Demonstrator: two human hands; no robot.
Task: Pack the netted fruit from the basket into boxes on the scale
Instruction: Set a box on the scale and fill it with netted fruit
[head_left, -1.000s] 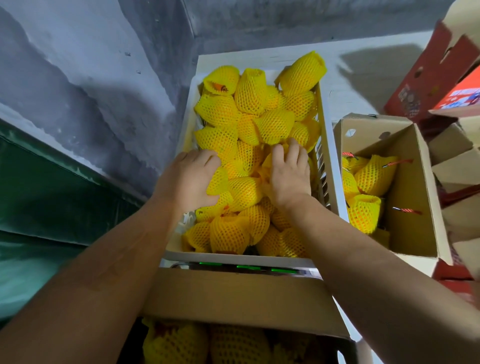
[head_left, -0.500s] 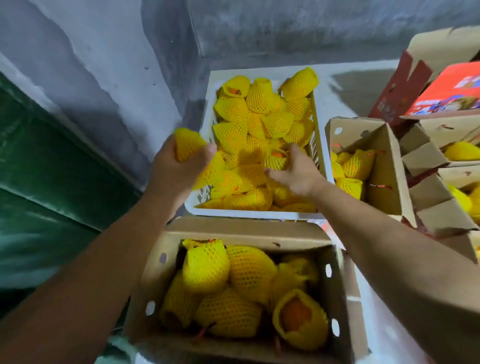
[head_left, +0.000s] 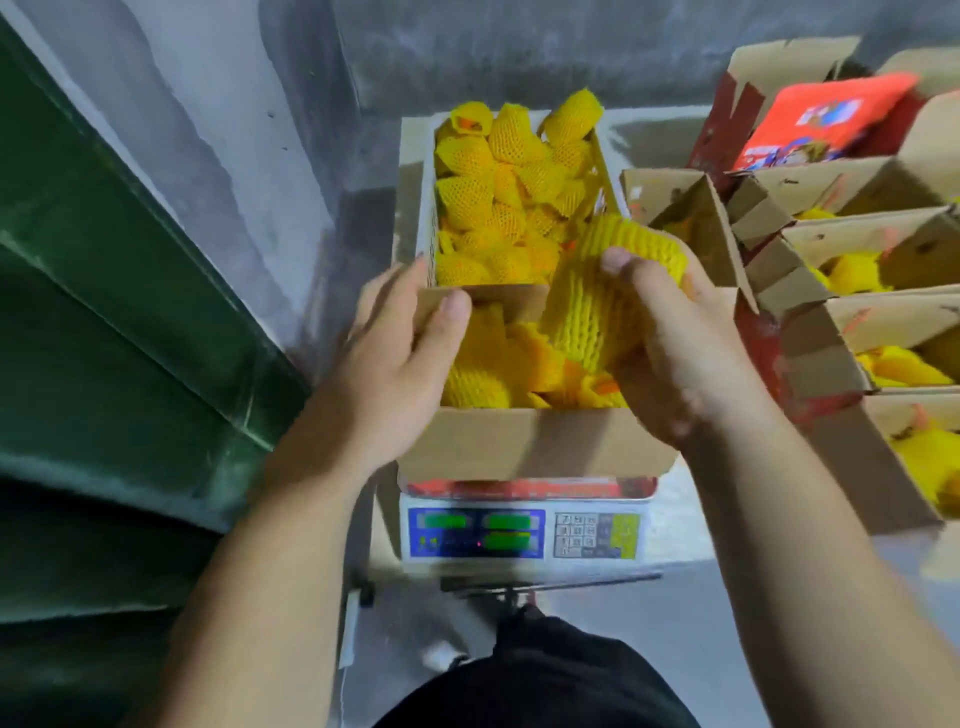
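Lowering a netted fruit (head_left: 613, 306) gripped in the right hand (head_left: 670, 343) while the left hand (head_left: 400, 343) pinches the cardboard box (head_left: 530, 447) wall risks skewing the scale (head_left: 524, 532) reading.

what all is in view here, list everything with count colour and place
white basket: one, far side of the scale, full of yellow netted fruit
box on the scale: one, brown cardboard, centre, partly filled with netted fruit
held fruit: one, yellow net, above that box
scale: one, white with blue panel and green displays, under the box
open boxes: several, brown cardboard, right side, yellow fruit inside
printed lid: one, red, top right
sheeting: green, left
wall: grey, behind
left hand: grip on the box's far left corner
right hand: grip on the held fruit
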